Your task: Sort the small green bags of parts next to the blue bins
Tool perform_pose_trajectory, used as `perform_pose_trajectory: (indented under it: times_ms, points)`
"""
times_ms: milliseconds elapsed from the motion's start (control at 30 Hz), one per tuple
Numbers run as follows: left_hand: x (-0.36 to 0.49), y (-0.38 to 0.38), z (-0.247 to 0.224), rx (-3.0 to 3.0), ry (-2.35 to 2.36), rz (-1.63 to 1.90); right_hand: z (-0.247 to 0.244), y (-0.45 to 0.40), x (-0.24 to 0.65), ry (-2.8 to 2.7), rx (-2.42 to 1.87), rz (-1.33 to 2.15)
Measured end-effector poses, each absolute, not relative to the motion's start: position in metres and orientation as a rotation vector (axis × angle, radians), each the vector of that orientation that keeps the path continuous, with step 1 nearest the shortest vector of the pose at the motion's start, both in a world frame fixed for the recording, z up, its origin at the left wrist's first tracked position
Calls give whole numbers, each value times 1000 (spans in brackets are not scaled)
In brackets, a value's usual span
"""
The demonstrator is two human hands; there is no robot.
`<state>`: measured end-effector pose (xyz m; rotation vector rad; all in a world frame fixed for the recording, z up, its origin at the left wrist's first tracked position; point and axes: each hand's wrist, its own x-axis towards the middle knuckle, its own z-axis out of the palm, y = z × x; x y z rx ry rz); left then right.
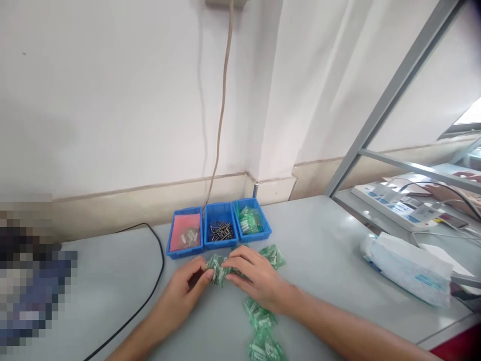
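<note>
Between my hands is a green see-through plastic bag (215, 271) with small light-coloured pieces inside. My left hand (188, 283) is closed, pinching the bag's left side between thumb and fingers. My right hand (257, 276) has its fingers curled onto the right side, partly hiding the green plastic there. Another green bag (273, 255) lies just beyond the right hand. Nearer to me, below the right wrist, more green bags (259, 315) of small pieces lie in a row on the grey table (210, 331).
Behind my hands stand three blue bins: the left one (169, 245) holds pink material and a clear bag, the middle one (221, 245) screws, the right one (266, 231) green bags. A black cable (160, 271) crosses the left. A white-blue packet (409, 271) lies right, near a metal frame (376, 108).
</note>
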<state>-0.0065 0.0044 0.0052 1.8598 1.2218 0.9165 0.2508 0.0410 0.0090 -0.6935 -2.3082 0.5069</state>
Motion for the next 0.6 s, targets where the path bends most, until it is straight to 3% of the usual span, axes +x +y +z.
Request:
perform_pose_trajectory:
  times_ms: [600]
  points:
    - [7, 8, 2, 1844, 1181, 866, 3, 45, 262, -2302, -740, 556]
